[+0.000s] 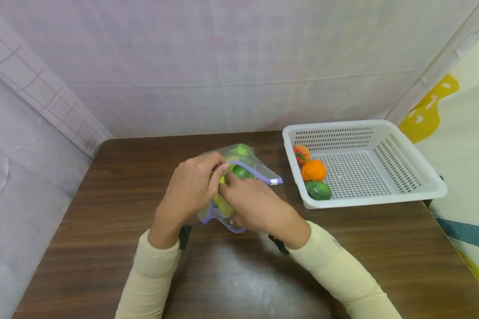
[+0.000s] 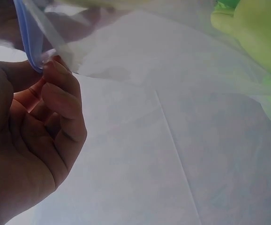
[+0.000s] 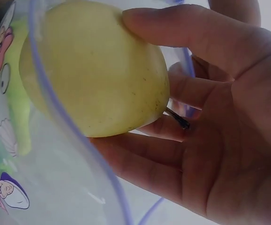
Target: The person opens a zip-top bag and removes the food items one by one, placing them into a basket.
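Brown wood-grain table (image 1: 239, 274); white basket (image 1: 375, 200) (slotted sides) on right part; purple-edged bag (image 1: 254, 162) perhaps resting near middle.

Left sleeve: pale cream, long, plain cloth, lightly creased (image 1: 143, 290)
Left cuff: same cream, a wide band, with a fold line where it meets the sleeve (image 1: 158, 257)
Left wrist piece: small, black, sticking out at the inner side (image 1: 185, 238)
Right sleeve: matching cream, wrinkled along the forearm (image 1: 343, 268)
Right wrist piece: black, with a small orange fleck (image 1: 279, 245)
Left hand: bare (image 1: 191, 179)
Right hand: bare, fingers (image 3: 147, 164) ungloved (image 1: 255, 201)
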Available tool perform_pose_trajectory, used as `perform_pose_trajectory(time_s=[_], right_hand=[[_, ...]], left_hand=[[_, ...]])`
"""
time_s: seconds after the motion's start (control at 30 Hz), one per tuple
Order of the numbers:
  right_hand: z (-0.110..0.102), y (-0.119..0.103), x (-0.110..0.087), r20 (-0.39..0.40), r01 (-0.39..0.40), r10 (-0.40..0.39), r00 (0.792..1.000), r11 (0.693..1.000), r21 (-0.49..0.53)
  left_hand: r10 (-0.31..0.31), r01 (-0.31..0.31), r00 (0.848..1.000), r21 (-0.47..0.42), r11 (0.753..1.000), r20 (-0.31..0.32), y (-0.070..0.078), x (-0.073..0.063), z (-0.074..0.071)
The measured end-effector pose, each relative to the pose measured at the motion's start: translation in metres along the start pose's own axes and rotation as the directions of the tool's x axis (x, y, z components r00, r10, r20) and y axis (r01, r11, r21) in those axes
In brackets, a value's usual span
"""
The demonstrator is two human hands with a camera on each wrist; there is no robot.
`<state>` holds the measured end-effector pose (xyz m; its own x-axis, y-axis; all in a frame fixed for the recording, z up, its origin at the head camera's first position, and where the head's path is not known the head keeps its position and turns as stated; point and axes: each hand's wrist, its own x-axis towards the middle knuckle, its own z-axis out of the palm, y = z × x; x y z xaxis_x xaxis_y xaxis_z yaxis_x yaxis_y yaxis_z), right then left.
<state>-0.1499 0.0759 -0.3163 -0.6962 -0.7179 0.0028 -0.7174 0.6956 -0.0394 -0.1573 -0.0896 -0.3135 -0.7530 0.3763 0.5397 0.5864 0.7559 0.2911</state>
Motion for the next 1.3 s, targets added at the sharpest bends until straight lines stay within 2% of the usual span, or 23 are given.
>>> perform_pose_trajectory(time_s=[0.17,0.57,1.3], right_hand=[[-0.002,-0.003,-0.006,-0.011,0.018,-0.018,1.000,1.000,0.008],[-0.011,-0.005,-0.022,-0.114,0.067,-0.064,0.991,0.997,0.023],[-0.029,-0.007,-0.042,-0.159,0.127,-0.121,0.980,0.992,0.023]], left_hand=[[-0.002,0.002,1.000,0.000,1.000,-0.001,0.000,0.000,0.000],[-0.011,0.011,1.000,-0.002,1.000,0.011,-0.001,0.000,-0.001],[-0.009,0.009,1.000,-0.007,1.000,0.014,-0.001,-0.001,0.000]])
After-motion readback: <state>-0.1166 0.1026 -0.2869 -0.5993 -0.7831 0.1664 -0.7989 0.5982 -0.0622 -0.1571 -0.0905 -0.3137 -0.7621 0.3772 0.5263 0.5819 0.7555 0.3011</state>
